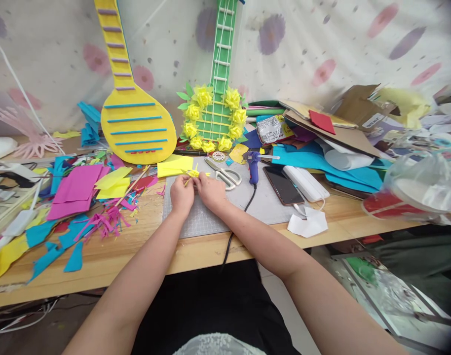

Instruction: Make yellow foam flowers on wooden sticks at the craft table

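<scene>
Both my hands meet over the grey cutting mat (199, 222), fingers pinched together around a piece of yellow paper (194, 173) cut into thin strips at its top. My left hand (181, 196) grips its left side, and my right hand (210, 192) closes on it from the right. The lower part of the piece is hidden by my fingers. Just behind lies a stack of yellow paper (175, 165). White-handled scissors (229, 178) rest to the right of my right hand, and farther right a purple glue gun (253, 167) has its cord trailing off the table edge.
A yellow paper guitar (140, 125) and a green one with yellow flowers (220, 113) lean at the back. Magenta paper (77, 190) and scraps cover the left. On the right are a phone (282, 185), a white power bank (306, 183), blue sheets (332, 167) and a bagged red cup (403, 197).
</scene>
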The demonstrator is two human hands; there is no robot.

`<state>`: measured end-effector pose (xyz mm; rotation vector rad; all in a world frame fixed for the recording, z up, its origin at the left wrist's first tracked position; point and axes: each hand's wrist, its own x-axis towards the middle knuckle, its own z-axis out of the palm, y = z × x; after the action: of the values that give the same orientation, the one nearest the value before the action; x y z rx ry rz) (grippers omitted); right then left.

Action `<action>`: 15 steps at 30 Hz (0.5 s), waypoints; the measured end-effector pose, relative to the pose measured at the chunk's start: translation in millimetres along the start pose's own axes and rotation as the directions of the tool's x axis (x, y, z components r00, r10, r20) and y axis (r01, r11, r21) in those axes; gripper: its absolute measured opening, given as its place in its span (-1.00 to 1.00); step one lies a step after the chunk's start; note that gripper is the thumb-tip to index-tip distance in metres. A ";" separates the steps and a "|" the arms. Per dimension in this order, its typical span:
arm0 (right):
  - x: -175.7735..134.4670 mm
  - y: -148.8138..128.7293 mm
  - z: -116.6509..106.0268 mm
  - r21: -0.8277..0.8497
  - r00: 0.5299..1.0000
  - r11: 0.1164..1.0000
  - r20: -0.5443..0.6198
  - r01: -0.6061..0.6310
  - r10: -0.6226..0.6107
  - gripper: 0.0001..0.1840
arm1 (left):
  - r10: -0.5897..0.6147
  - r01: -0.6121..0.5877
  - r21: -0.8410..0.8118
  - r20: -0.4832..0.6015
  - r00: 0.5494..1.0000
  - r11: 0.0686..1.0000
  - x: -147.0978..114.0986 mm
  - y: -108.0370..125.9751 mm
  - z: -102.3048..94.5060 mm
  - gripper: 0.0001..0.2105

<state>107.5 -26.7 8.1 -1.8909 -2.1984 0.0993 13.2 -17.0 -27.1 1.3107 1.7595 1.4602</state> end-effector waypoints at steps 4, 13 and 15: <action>-0.5 0.9 2.2 0.014 1.000 1.000 -0.012 0.016 -0.016 -0.55 | 0.030 -0.030 0.042 0.006 1.000 0.999 -2.3 3.8 -1.8 -0.91; 3.4 4.7 2.1 0.045 1.000 0.999 0.008 0.017 -0.018 -0.53 | 0.016 -0.018 0.018 0.064 0.998 1.000 -2.7 3.6 -2.8 -0.88; 3.9 5.5 1.9 0.049 1.000 0.999 0.017 0.022 -0.023 -0.51 | -0.015 0.019 -0.043 0.090 0.996 0.999 -2.0 4.5 -2.5 -0.88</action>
<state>111.8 -21.8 5.7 -1.8456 -2.2076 0.1649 13.5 -20.1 -22.6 1.3152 1.6681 1.4011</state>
